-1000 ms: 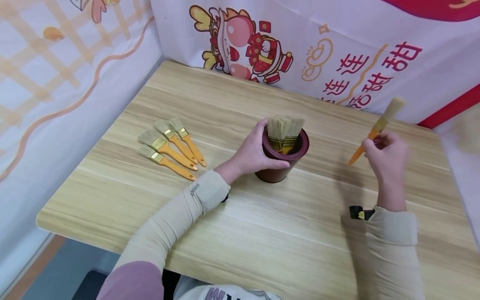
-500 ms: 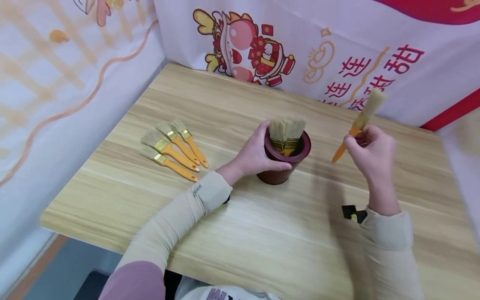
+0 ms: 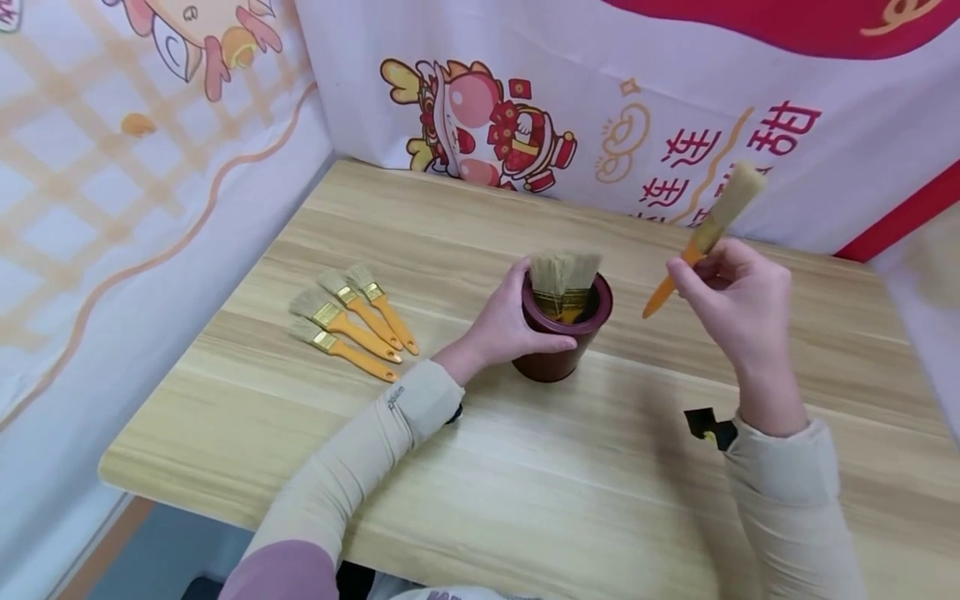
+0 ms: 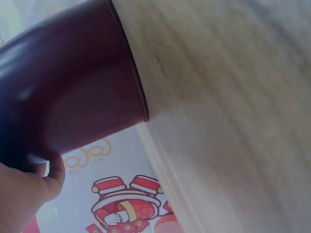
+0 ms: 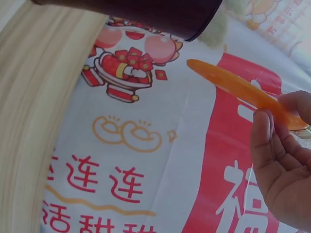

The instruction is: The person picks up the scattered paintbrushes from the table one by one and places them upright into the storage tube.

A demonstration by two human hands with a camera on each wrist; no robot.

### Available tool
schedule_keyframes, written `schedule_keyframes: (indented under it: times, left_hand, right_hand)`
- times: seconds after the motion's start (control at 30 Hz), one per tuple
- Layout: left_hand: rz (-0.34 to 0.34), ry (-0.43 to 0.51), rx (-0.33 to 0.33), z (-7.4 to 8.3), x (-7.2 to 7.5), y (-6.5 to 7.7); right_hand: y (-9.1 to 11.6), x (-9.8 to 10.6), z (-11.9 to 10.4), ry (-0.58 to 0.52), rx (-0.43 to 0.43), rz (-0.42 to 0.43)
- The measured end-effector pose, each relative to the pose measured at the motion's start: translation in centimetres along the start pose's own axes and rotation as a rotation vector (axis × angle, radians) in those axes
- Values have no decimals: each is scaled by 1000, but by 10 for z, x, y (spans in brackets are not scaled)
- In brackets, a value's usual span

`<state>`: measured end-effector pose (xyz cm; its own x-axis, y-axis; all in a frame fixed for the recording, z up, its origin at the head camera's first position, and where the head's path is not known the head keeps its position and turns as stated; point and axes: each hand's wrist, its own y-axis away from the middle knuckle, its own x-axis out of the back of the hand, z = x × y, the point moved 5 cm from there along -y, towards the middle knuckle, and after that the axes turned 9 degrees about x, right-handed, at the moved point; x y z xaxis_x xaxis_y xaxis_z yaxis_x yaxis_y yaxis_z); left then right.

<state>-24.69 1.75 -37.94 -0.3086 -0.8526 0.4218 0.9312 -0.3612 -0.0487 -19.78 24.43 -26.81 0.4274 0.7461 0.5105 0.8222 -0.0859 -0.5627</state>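
- Beneath both grips we see the wooden tabletop (image 3: 487, 467); it bears the pot's weight, so the hold there seems needed only for steadiness.
- Inside the left hand's (image 3: 510, 325) grip stands the dark red pot (image 3: 553, 363), fingers and thumb spread wide round it near the rim, which we judge keeps it from tipping.
- Left of that grip, four loose brushes (image 3: 352, 328) lie fanned, handles toward the hand, perhaps to keep each one separate.
- Just above the left thumb, bristle heads (image 3: 564, 275) rise from the pot, presumably to spare the hairs.
- In the right hand's (image 3: 742, 308) narrow pinch we find one brush (image 3: 701, 242), bristles up, handle slanting down toward the pot but apart from it.
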Motion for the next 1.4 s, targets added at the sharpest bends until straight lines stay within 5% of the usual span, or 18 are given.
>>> schedule_keyframes:
  times: [0.3, 0.77, 0.93, 1.13, 1.4]
  left_hand:
    - [-4, 8, 7, -2, 1, 0]
    - [2, -27, -22, -1, 0, 0]
    - [9, -31, -19, -1, 2, 2]
    - [10, -40, -28, -2, 1, 2]
    - [2, -41, -13, -2, 3, 2]
  right_hand:
    - [-3, -17, -27, -157, 61, 15]
    - [4, -55, -34, -134, 114, -81]
    - [5, -61, -29, -67, 70, -141]
    - [11, -63, -18, 103, -9, -311]
    - [18, -51, -3, 121, -91, -292]
